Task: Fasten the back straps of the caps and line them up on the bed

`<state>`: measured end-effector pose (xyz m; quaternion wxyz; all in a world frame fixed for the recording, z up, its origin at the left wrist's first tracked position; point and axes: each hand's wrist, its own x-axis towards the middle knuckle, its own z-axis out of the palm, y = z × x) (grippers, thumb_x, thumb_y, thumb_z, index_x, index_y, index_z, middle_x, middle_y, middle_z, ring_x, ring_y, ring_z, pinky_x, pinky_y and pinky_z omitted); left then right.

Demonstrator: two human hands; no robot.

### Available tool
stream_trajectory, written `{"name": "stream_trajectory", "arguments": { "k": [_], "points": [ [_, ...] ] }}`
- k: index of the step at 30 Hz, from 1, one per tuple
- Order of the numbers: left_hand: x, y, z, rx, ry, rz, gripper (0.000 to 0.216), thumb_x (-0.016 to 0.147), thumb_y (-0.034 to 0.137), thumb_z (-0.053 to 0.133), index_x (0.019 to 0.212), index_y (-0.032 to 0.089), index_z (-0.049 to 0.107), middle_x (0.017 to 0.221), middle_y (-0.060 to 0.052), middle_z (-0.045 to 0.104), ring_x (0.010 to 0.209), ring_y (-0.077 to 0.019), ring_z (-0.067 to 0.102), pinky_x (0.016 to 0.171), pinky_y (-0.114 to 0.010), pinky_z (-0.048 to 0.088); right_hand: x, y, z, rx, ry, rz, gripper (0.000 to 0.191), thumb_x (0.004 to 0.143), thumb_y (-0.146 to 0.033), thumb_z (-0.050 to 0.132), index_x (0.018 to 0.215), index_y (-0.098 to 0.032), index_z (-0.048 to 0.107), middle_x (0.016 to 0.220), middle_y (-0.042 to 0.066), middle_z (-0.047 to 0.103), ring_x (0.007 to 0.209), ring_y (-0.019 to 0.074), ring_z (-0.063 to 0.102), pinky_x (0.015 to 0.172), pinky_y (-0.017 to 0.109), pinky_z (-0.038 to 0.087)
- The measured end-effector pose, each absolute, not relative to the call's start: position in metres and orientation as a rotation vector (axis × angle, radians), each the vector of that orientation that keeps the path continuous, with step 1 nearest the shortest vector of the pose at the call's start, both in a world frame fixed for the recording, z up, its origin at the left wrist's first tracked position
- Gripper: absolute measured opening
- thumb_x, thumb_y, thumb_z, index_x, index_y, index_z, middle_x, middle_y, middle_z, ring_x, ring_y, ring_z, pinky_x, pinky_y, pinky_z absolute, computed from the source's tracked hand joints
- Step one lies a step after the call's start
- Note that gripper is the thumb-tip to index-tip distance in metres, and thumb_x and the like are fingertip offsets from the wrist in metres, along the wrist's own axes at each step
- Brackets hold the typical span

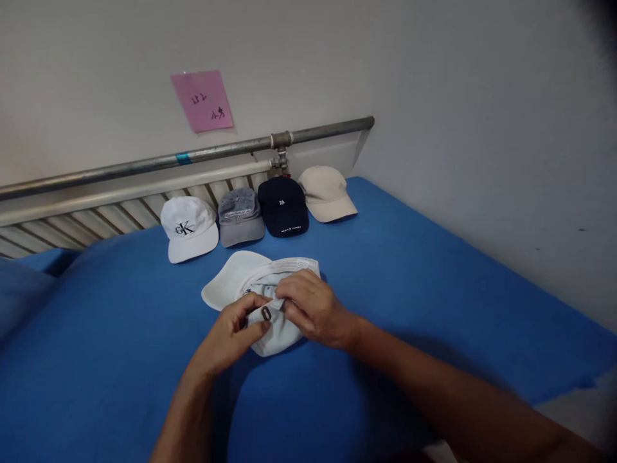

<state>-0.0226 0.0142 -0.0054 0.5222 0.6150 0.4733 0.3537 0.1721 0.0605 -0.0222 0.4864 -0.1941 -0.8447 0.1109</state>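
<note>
- A pale cap [284, 337] lies on the blue sheet [424, 289], between the person's two hands and in front of a row of four other caps.
- Its brim [235, 281] points away to the left, and part of its inside shows, with a label [303, 263] on the band at the far edge.
- The left hand [224, 334] pinches the strap [255, 316] of this cap between thumb and fingers, right beside a small dark buckle [266, 313].
- The right hand [313, 307] has its fingers curled and pinches the strap's other side; its fingertips are close to those of the left.
- In the row, from left to right, stand a white cap [190, 218] with black letters, a gray cap [241, 222], a black cap [283, 209] with small white lettering and a beige cap [325, 190].
- Behind the row are a radiator [116, 218] and a metal pipe [226, 151].
- A pink paper [202, 103] with handwriting hangs on the wall [299, 64] above the pipe.
</note>
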Motion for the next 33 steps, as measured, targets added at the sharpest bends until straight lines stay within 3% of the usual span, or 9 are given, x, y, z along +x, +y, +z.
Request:
{"name": "stream_trajectory", "arguments": {
  "k": [4, 7, 9, 14, 18, 23, 30, 33],
  "points": [
    [-0.02, 0.015, -0.006, 1.414, 1.21, 0.851, 0.019, 0.079, 0.031, 0.068, 0.093, 0.019, 0.064, 0.084, 0.0, 0.063, 0.075, -0.014, 0.056, 0.066, -0.023, 0.044, 0.182, 0.064, -0.016, -0.552, -1.873, 0.542, 0.024, 0.086, -0.011, 0.047, 0.104, -0.021, 0.059, 0.104, 0.006, 0.068, 0.101, 0.0194, 0.062, 0.09, 0.038, 0.047],
    [-0.019, 0.015, -0.006, 1.458, 1.255, 0.839, 0.026, 0.079, 0.032, 0.069, 0.102, 0.021, 0.069, 0.1, -0.003, 0.07, 0.093, -0.0194, 0.062, 0.081, -0.028, 0.047, 0.189, 0.07, -0.014, -0.618, -1.932, 0.553, 0.028, 0.085, -0.01, 0.044, 0.104, -0.022, 0.062, 0.11, 0.005, 0.069, 0.106, 0.0195, 0.061, 0.095, 0.04, 0.042],
    [-0.019, 0.015, -0.007, 1.513, 1.25, 0.836, 0.025, 0.081, 0.033, 0.066, 0.103, 0.022, 0.071, 0.103, -0.004, 0.071, 0.098, -0.0216, 0.062, 0.087, -0.03, 0.046, 0.192, 0.073, -0.014, -0.637, -2.072, 0.488, 0.024, 0.084, -0.011, 0.049, 0.099, -0.021, 0.065, 0.104, 0.005, 0.071, 0.103, 0.02, 0.062, 0.095, 0.041, 0.039],
    [-0.021, 0.016, -0.011, 1.564, 1.263, 0.893, 0.023, 0.084, 0.035, 0.063, 0.1, 0.024, 0.074, 0.099, -0.003, 0.072, 0.094, -0.0212, 0.064, 0.085, -0.03, 0.047, 0.189, 0.074, -0.014, -0.68, -2.262, 0.471, 0.009, 0.085, -0.016, 0.056, 0.082, -0.018, 0.065, 0.081, 0.001, 0.07, 0.081, 0.0156, 0.062, 0.09, 0.038, 0.037],
    [-0.022, 0.017, -0.013, 1.572, 1.298, 0.849, 0.023, 0.084, 0.036, 0.062, 0.1, 0.024, 0.074, 0.093, -0.003, 0.072, 0.085, -0.0199, 0.064, 0.077, -0.028, 0.048, 0.186, 0.073, -0.013, -0.796, -2.243, 0.559, 0.012, 0.083, -0.011, 0.056, 0.076, -0.018, 0.062, 0.077, -0.002, 0.069, 0.078, 0.0135, 0.061, 0.089, 0.036, 0.036],
    [-0.022, 0.017, -0.014, 1.544, 1.261, 0.836, 0.027, 0.085, 0.033, 0.061, 0.109, 0.025, 0.072, 0.106, -0.004, 0.072, 0.1, -0.0229, 0.063, 0.088, -0.032, 0.046, 0.186, 0.073, -0.013, -0.745, -2.255, 0.79, 0.013, 0.084, -0.01, 0.057, 0.076, -0.018, 0.064, 0.075, -0.004, 0.069, 0.076, 0.0115, 0.062, 0.088, 0.032, 0.037],
    [-0.024, 0.018, -0.017, 1.518, 1.266, 0.834, 0.023, 0.084, 0.028, 0.061, 0.103, 0.025, 0.073, 0.105, -0.004, 0.072, 0.099, -0.0216, 0.063, 0.088, -0.032, 0.046, 0.185, 0.084, -0.026, -1.039, -2.172, 0.665, 0.014, 0.079, -0.008, 0.054, 0.071, -0.017, 0.062, 0.07, -0.002, 0.066, 0.07, 0.0128, 0.059, 0.083, 0.034, 0.036],
    [-0.025, 0.014, -0.012, 1.524, 1.253, 0.824, 0.021, 0.084, 0.029, 0.061, 0.1, 0.024, 0.074, 0.104, -0.004, 0.072, 0.099, -0.0221, 0.063, 0.088, -0.032, 0.046, 0.192, 0.095, -0.031, -1.195, -2.033, 0.695, 0.016, 0.079, -0.012, 0.05, 0.068, -0.017, 0.06, 0.064, -0.001, 0.062, 0.061, 0.0124, 0.053, 0.073, 0.031, 0.038]
  ]
}}
